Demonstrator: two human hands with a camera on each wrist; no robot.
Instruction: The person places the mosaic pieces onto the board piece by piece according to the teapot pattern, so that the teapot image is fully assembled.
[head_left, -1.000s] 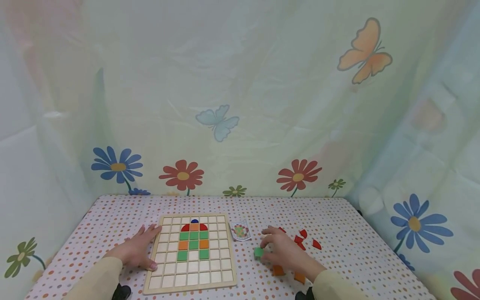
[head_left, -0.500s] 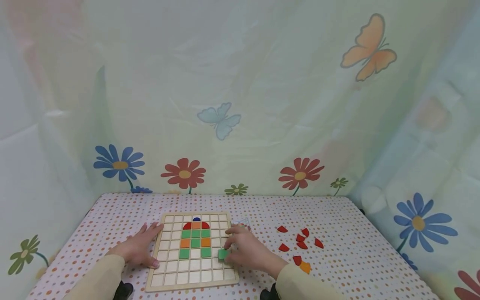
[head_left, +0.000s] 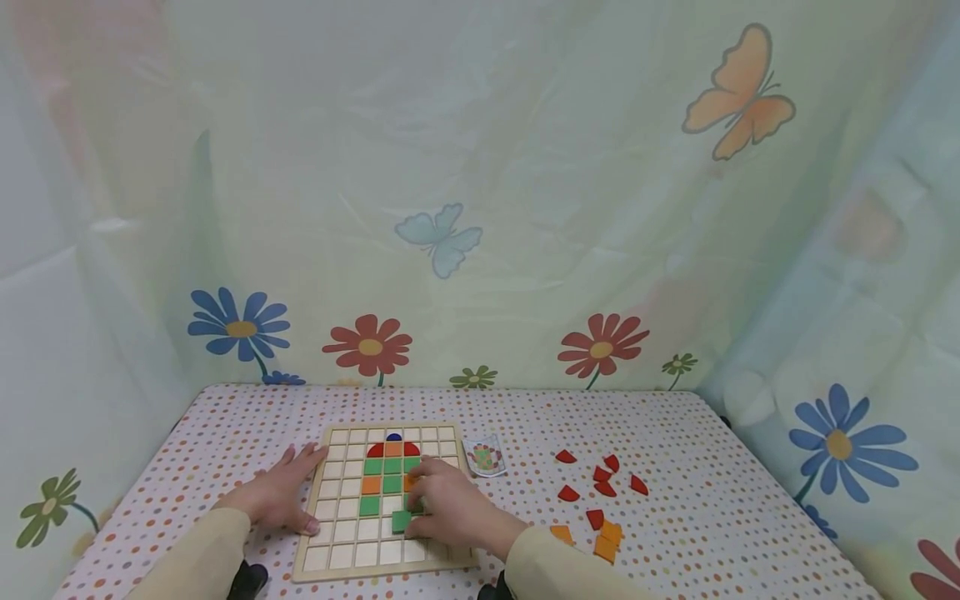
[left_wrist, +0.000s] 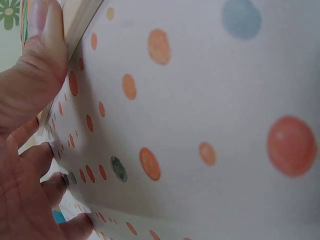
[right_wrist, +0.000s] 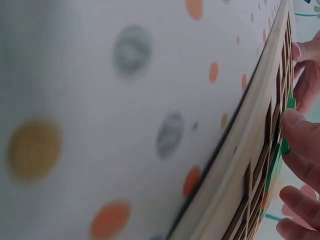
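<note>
My right hand [head_left: 453,507] is over the wooden grid board [head_left: 345,572], pinching a green square tile [head_left: 401,522] between thumb and finger just below the filled cells. In the right wrist view the green tile [right_wrist: 285,145] shows at the fingertips, close over the grid. My left hand [head_left: 276,493] rests at the board's left edge, fingers spread, thumb by the frame; the left wrist view has that thumb [left_wrist: 47,55] against the wooden rim [left_wrist: 80,22]. Set in the board are green and orange squares, red curved pieces [head_left: 376,451] and a blue piece [head_left: 393,437] on top.
A small pattern card [head_left: 485,456] lies right of the board. Farther right are several loose red quarter-round pieces [head_left: 567,494] and orange tiles [head_left: 609,533]. A dotted cloth covers the table [head_left: 675,467], with a flowered curtain [head_left: 525,192] behind it.
My right hand has come left from the loose pieces onto the board, carrying the green tile to the grid's lower middle. My left hand has stayed at the board's edge.
</note>
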